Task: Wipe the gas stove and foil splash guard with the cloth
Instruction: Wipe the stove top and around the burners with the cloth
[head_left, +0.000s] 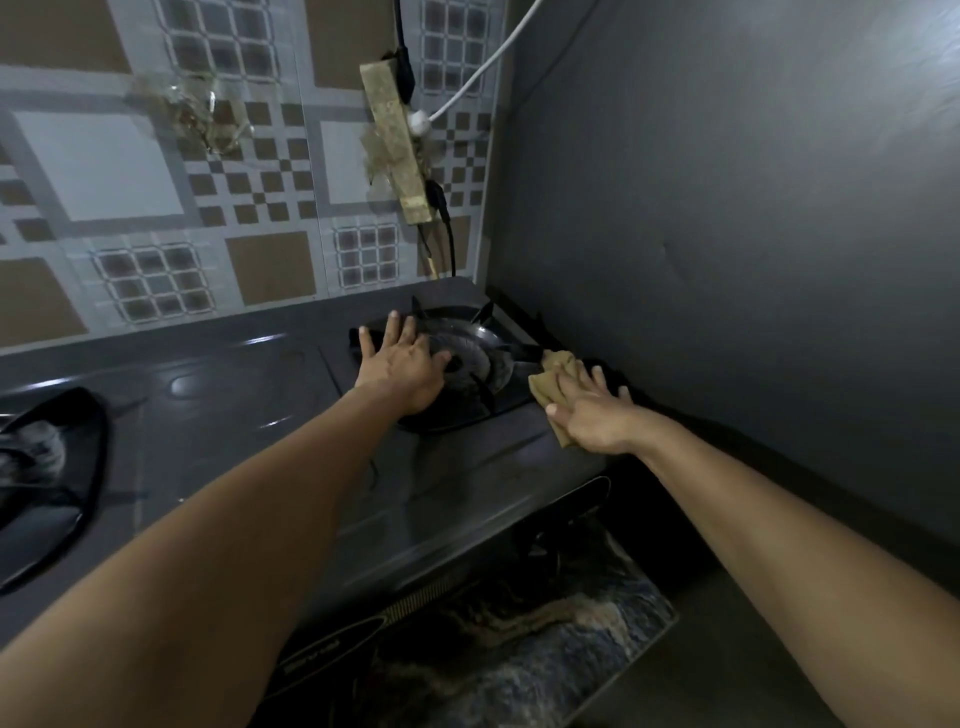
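A dark grey gas stove (249, 410) stretches across the counter. Its right burner (475, 358) has a black pan support. My left hand (402, 364) lies flat on the left part of that burner, fingers spread and straight. My right hand (592, 415) presses a tan cloth (550, 384) flat against the stove's right edge, fingers extended toward the wall. The grey foil splash guard (727, 208) rises just to the right of the cloth. Part of the cloth is hidden under my palm.
A dark pan or burner cover (47, 478) sits at the stove's far left. A grimy power strip (397, 140) with black and white cables hangs on the patterned tile wall (156, 208) behind. A marbled counter (519, 649) lies in front of the stove.
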